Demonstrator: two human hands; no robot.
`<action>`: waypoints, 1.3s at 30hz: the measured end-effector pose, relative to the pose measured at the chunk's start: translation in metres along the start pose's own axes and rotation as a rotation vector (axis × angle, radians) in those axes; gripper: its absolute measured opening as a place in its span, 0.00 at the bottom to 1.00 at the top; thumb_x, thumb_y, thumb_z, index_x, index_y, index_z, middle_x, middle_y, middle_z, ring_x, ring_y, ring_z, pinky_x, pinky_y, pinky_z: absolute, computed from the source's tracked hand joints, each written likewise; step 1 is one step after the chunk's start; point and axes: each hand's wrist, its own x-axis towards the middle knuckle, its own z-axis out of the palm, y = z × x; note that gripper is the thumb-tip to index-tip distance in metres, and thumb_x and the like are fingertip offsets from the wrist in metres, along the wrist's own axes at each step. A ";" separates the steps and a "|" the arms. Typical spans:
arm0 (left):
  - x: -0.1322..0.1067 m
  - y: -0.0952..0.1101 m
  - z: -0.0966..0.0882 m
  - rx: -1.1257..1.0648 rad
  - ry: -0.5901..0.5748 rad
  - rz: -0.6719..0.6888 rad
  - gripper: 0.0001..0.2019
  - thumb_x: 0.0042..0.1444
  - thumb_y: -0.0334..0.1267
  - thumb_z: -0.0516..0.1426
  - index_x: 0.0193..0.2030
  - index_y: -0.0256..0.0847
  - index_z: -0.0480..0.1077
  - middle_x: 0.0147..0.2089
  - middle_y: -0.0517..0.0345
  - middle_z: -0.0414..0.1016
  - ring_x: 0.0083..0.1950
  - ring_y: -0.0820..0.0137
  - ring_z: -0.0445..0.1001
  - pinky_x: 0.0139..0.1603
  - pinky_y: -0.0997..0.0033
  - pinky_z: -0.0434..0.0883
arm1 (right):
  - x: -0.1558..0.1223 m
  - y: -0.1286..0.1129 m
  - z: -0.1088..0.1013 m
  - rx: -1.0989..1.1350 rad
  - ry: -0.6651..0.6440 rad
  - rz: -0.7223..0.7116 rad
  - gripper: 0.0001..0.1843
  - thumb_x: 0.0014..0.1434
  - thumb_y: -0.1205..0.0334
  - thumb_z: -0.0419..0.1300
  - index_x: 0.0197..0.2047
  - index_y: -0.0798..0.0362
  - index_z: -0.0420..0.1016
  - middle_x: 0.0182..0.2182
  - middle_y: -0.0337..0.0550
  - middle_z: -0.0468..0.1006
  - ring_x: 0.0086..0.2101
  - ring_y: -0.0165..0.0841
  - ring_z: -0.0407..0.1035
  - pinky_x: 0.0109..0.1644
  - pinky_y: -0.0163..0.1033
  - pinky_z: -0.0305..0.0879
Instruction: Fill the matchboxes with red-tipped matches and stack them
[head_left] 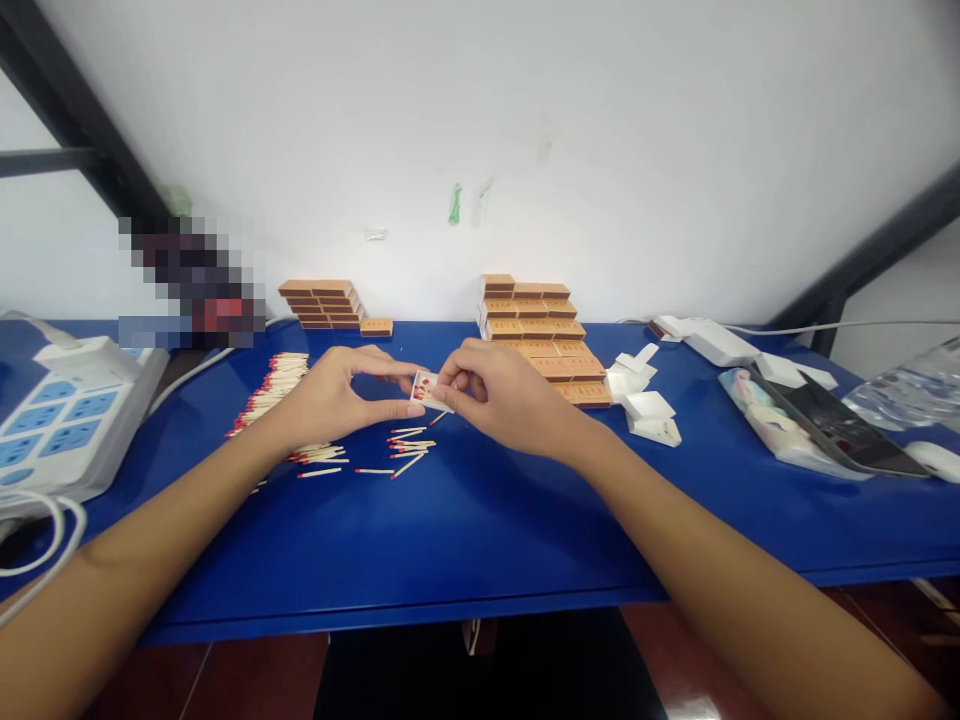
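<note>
The left hand [330, 392] is gripping the small white matchbox tray [418, 380], thumb along its near side and fingers around its far side, holding it above the blue table [480, 560] midway between the two forearms. The right hand [499, 395] is curling over the tray's right end with thumb and forefinger coming together there; I cannot tell whether they are pinching matches, the tray wall or both. Working well here probably means pressing the thin card only lightly, so the walls are not bowing inward, and levelling the sticks flat with the fingertips so that none is crossing or jutting over the rim. Tilting the tray too far would risk spilling. The tray's open face is pointing up toward the wearer, and its long axis is running roughly left to right, with the right end hidden behind the fingers. Red match heads [426, 383] are showing toward its left end. Below, a slanting match [441, 417] is showing close to the right fingers, and loose matches [411, 446] are lying on the table just nearer the wearer.
</note>
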 end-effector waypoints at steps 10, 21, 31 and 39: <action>0.000 -0.001 0.001 -0.005 0.032 -0.009 0.20 0.57 0.52 0.75 0.54 0.50 0.88 0.44 0.55 0.89 0.45 0.61 0.83 0.49 0.63 0.79 | 0.000 0.007 0.000 -0.031 -0.051 0.041 0.10 0.74 0.59 0.62 0.39 0.52 0.75 0.38 0.43 0.77 0.36 0.33 0.67 0.42 0.41 0.60; 0.000 0.001 0.001 -0.013 0.010 -0.017 0.19 0.57 0.52 0.75 0.52 0.48 0.89 0.45 0.54 0.89 0.45 0.61 0.83 0.46 0.64 0.78 | 0.002 0.001 0.003 0.026 0.025 -0.003 0.11 0.76 0.58 0.61 0.40 0.52 0.76 0.37 0.42 0.75 0.38 0.34 0.67 0.44 0.40 0.60; 0.000 -0.001 0.001 0.011 0.021 0.000 0.20 0.58 0.55 0.74 0.52 0.49 0.89 0.44 0.54 0.89 0.45 0.61 0.84 0.46 0.64 0.78 | 0.004 0.008 -0.004 0.057 -0.012 -0.063 0.10 0.75 0.58 0.61 0.42 0.52 0.81 0.36 0.41 0.74 0.37 0.33 0.66 0.44 0.40 0.59; 0.005 -0.007 -0.009 0.121 0.140 -0.146 0.20 0.58 0.54 0.72 0.52 0.45 0.88 0.42 0.55 0.90 0.43 0.60 0.84 0.45 0.64 0.77 | 0.001 0.016 0.006 -0.007 -0.019 0.146 0.08 0.71 0.63 0.64 0.52 0.53 0.75 0.44 0.44 0.77 0.39 0.34 0.69 0.45 0.41 0.62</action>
